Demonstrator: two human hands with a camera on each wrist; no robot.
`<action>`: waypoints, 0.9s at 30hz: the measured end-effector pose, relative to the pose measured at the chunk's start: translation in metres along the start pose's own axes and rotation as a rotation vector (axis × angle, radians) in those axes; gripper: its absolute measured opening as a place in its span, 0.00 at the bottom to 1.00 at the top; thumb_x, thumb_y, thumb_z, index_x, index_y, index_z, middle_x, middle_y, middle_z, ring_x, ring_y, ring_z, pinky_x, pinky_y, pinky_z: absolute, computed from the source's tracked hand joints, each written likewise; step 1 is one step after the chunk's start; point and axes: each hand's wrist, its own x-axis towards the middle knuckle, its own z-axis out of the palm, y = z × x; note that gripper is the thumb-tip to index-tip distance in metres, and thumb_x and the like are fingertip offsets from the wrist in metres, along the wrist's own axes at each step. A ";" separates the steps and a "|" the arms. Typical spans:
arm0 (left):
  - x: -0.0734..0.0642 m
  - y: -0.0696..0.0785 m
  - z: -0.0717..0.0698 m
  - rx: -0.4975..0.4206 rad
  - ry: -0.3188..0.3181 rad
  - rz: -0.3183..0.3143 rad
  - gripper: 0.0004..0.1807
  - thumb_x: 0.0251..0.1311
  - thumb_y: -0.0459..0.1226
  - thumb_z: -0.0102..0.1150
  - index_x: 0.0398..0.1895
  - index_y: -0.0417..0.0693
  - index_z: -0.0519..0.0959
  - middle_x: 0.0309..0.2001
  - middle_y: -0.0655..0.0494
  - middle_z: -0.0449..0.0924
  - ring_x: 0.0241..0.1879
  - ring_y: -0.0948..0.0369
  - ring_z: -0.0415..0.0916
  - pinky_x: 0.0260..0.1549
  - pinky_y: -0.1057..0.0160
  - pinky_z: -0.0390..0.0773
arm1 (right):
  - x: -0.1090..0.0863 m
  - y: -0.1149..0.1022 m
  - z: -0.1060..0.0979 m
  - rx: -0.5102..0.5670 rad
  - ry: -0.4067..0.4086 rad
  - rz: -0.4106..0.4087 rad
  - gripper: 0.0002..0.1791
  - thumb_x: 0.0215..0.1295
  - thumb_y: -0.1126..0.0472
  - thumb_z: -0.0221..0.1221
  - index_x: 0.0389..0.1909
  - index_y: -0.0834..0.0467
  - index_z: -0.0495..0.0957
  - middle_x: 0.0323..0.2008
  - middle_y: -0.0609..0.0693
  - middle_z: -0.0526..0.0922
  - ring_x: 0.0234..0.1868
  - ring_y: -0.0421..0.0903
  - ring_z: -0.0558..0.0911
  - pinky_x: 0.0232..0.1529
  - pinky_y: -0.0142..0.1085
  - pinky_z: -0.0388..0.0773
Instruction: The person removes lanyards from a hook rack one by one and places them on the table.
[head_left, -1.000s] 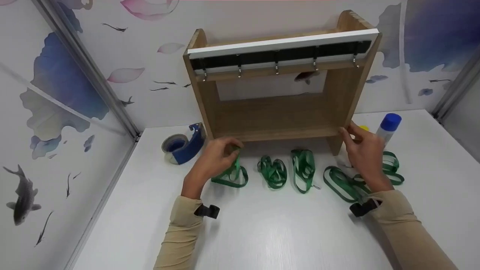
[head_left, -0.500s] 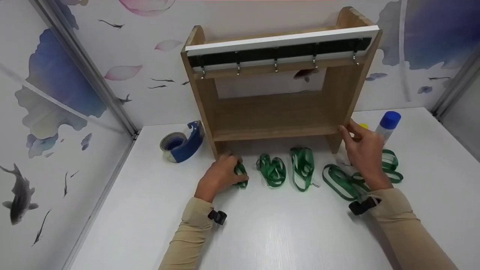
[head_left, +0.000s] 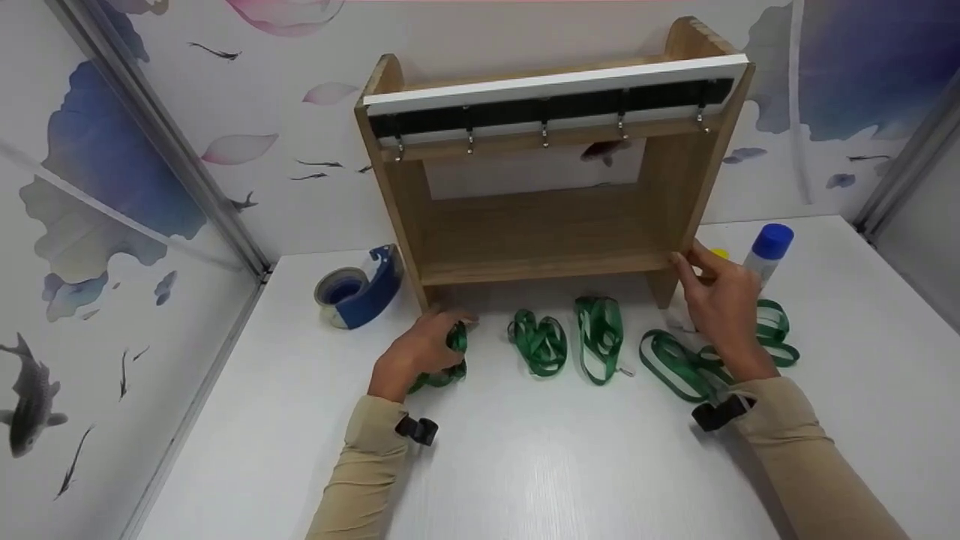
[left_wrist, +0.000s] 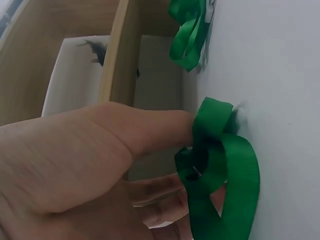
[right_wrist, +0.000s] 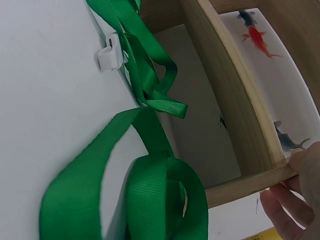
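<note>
At the table's left, my left hand [head_left: 424, 349] grips a bundled green ribbon lanyard [left_wrist: 237, 185]. In the left wrist view the thumb presses the ribbon's near side, while the other fingers lie partly hidden behind it. A small wooden shelf [head_left: 551, 270] stands tilted in the head view, with a row of metal hooks on a black strip [head_left: 545, 112] near its top. My right hand [head_left: 724, 304] pinches the front edge of the shelf's right side panel [right_wrist: 250, 186], low down, between thumb and fingers.
Two more bundled green lanyards [head_left: 538, 343] [head_left: 600, 337] lie before the shelf. Further loops of green ribbon [head_left: 679, 364] lie by the right forearm. A blue tape dispenser [head_left: 367, 292] stands left of the shelf, and a blue-capped bottle [head_left: 769, 251] at the right. Printed walls rise behind.
My left hand has come down from below the shelf's front edge with the green ribbon to the table, then shifted slightly left. The right hand keeps its hold on the side panel.
</note>
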 end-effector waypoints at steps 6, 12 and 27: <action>-0.001 -0.003 0.000 0.000 0.025 0.098 0.14 0.79 0.43 0.61 0.61 0.56 0.87 0.64 0.49 0.81 0.62 0.51 0.72 0.73 0.41 0.75 | 0.001 0.002 0.001 0.002 0.017 -0.009 0.27 0.80 0.44 0.61 0.74 0.47 0.77 0.66 0.55 0.85 0.65 0.62 0.86 0.57 0.55 0.87; 0.008 -0.008 0.005 -0.024 0.080 0.157 0.12 0.75 0.45 0.68 0.55 0.54 0.89 0.57 0.51 0.82 0.56 0.54 0.75 0.67 0.47 0.80 | 0.002 0.003 0.001 -0.010 0.034 -0.017 0.27 0.80 0.44 0.61 0.74 0.46 0.77 0.65 0.54 0.86 0.64 0.61 0.87 0.56 0.54 0.87; 0.015 -0.023 0.000 -0.094 0.110 0.223 0.14 0.70 0.42 0.73 0.56 0.53 0.88 0.61 0.51 0.83 0.62 0.52 0.78 0.70 0.47 0.78 | 0.000 0.005 -0.001 -0.009 0.034 -0.015 0.27 0.80 0.43 0.61 0.75 0.43 0.76 0.66 0.52 0.86 0.64 0.60 0.87 0.55 0.51 0.87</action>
